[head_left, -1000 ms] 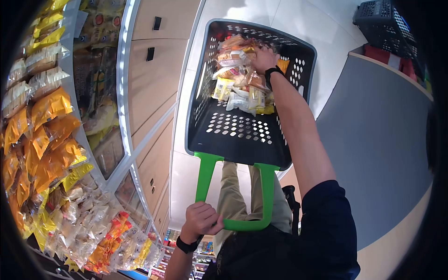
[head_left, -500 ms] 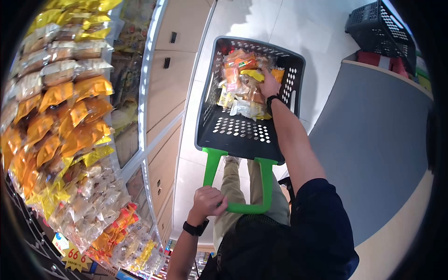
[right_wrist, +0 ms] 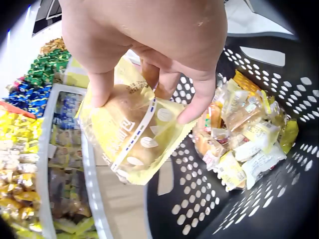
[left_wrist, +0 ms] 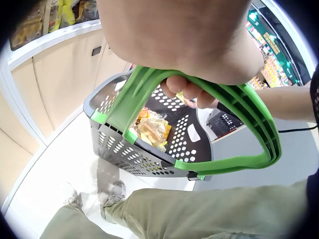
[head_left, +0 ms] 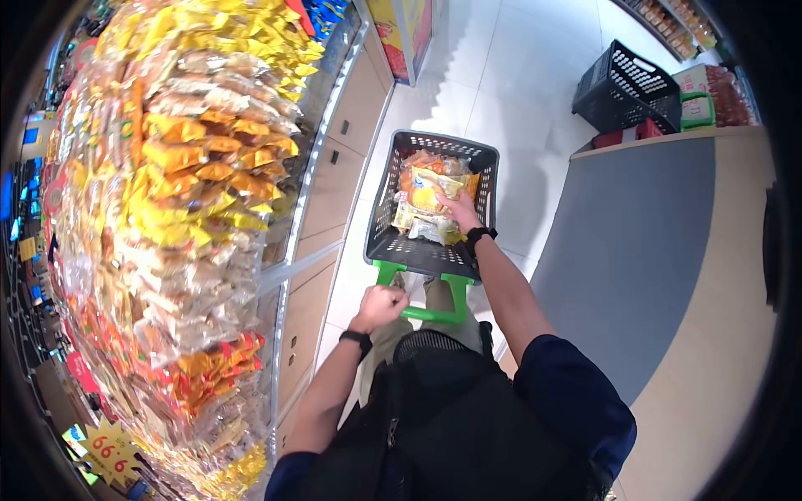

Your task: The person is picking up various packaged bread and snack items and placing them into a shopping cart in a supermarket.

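Yellow, partly clear film wraps the bread packet that the right grip pinches between thumb and fingertips, taking it near one end. The packet is over the mouth of the dark basket; in the right wrist view it seems apart from the pile of wrapped goods beside it. The left grip is curled round the green handle.

The likeliest trouble looks to be slipping: the film is slick and creased, only the fingertips press on it, and much of the packet hangs below them, so it could twist or slide free. Pinching harder to prevent that might squash the soft bread or burst a seam. If it drops, it would probably land askew on the heap, since the packets underneath lie at mixed angles and could shift under it, the white packet near the edge among them.

Another risk lies with the basket. Whether its base sits on the floor cannot be told; a tug on the handle could swing or tip it, bringing its perforated wall against the packet or the wrist.
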`<state>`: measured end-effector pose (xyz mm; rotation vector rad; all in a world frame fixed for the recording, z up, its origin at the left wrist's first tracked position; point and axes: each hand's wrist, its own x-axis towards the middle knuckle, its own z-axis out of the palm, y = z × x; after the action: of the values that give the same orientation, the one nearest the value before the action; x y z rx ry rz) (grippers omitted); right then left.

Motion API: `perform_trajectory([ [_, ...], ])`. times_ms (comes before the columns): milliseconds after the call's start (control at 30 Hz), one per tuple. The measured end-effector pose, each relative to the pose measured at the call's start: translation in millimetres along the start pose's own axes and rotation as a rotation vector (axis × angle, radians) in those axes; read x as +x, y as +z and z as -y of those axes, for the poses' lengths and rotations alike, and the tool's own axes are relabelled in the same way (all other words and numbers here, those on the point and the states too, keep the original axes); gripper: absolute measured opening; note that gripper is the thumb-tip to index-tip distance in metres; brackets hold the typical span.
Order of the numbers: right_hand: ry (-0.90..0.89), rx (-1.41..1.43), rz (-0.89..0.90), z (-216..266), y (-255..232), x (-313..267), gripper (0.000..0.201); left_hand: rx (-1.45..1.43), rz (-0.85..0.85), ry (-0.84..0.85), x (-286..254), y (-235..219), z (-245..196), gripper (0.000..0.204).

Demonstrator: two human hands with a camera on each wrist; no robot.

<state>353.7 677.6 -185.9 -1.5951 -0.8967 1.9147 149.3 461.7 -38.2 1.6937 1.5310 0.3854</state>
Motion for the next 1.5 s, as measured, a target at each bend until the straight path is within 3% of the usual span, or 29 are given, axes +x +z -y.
perform_trajectory([
  [100, -0.056, 0.170, 0.179, 42, 5, -65, 0.054, -0.033, 0.188, -0.143, -4, -11, -12, 0.033],
  [133, -0.080, 0.157, 0.180, 57, 5, -85, 0.054, -0.138, 0.189, -0.115, -4, -11, -7, 0.024],
  [200, -0.146, 0.205, 0.256, 82, 12, -125, 0.062, -0.439, -0.058, -0.198, -11, -16, -7, 0.032],
  [267, -0.154, 0.269, 0.282, 97, 29, -165, 0.059, -0.564, -0.351, -0.135, -17, -37, -14, 0.053],
  [333, -0.211, 0.293, 0.438, 116, 44, -188, 0.053, -0.717, -0.562, -0.059, -13, -74, -34, 0.055],
  [367, -0.235, 0.266, 0.481, 119, 49, -198, 0.048, -0.825, -0.505, -0.025, -14, -88, -46, 0.059],
  [400, -0.180, 0.246, 0.388, 99, 44, -198, 0.043, -0.931, -0.447, 0.013, -21, -96, -55, 0.062],
  [433, -0.286, 0.247, 0.491, 107, 62, -215, 0.045, -0.910, -0.434, 0.090, -31, -100, -61, 0.066],
  [467, -0.283, 0.277, 0.355, 73, 59, -195, 0.045, -0.881, -0.420, 0.164, -34, -100, -71, 0.070],
  [500, -0.340, 0.192, 0.533, 115, 80, -254, 0.042, -0.783, -0.446, 0.166, -33, -94, -68, 0.075],
  [533, -0.455, 0.110, 0.481, 111, 86, -262, 0.041, -0.691, -0.461, 0.158, -30, -85, -64, 0.081],
  [600, -0.575, -0.222, 0.366, 121, 98, -287, 0.038, -0.554, -0.487, 0.080, -42, -85, -67, 0.077],
  [733, -0.569, -0.294, 0.461, 114, 91, -320, 0.044, -0.668, -0.515, 0.171, -74, -86, -89, 0.062],
  [767, -0.574, -0.293, 0.484, 113, 88, -322, 0.044, -0.596, -0.507, 0.148, -85, -94, -98, 0.062],
  [833, -0.330, -0.352, 0.570, 110, 79, -319, 0.051, -0.604, -0.518, 0.128, -95, -93, -94, 0.062],
  [933, -0.354, -0.131, 0.546, 83, 73, -308, 0.058, -0.611, -0.578, 0.116, -114, -93, -100, 0.062],
  [967, -0.359, -0.186, 0.567, 64, 66, -292, 0.062, -0.607, -0.602, 0.082, -123, -91, -101, 0.062],
  [1033, -0.933, -0.923, 0.461, -2, 34, -229, 0.057, -0.603, -0.660, 0.053, -142, -88, -99, 0.062],
  [1067, -0.531, -0.750, 0.565, -6, 44, -237, 0.049, -0.560, -0.682, -0.011, -153, -86, -95, 0.062],
  [1100, -0.553, -0.804, 0.607, 14, 55, -276, 0.051, -0.519, -0.704, -0.077, -160, -84, -93, 0.061],
  [1200, -0.525, -0.817, 0.755, -24, 72, -271, 0.045, -0.532, -0.748, -0.181, -194, -76, -86, 0.060],
  [1267, -0.628, -0.833, 0.679, -57, 79, -265, 0.042, -0.496, -0.788, -0.190, -217, -71, -79, 0.062],
  [1400, -0.373, -0.923, 0.523, -57, 94, -286, 0.026, -0.605, -0.852, -0.186, -266, -68, -70, 0.065],
  [1467, -0.407, -0.947, 0.447, -82, 85, -266, 0.027, -0.587, -0.826, -0.263, -287, -64, -46, 0.063],
  [1500, -0.535, -1.054, 0.376, -89, 84, -260, 0.029, -0.557, -0.871, -0.252, -304, -68, -50, 0.064],
])
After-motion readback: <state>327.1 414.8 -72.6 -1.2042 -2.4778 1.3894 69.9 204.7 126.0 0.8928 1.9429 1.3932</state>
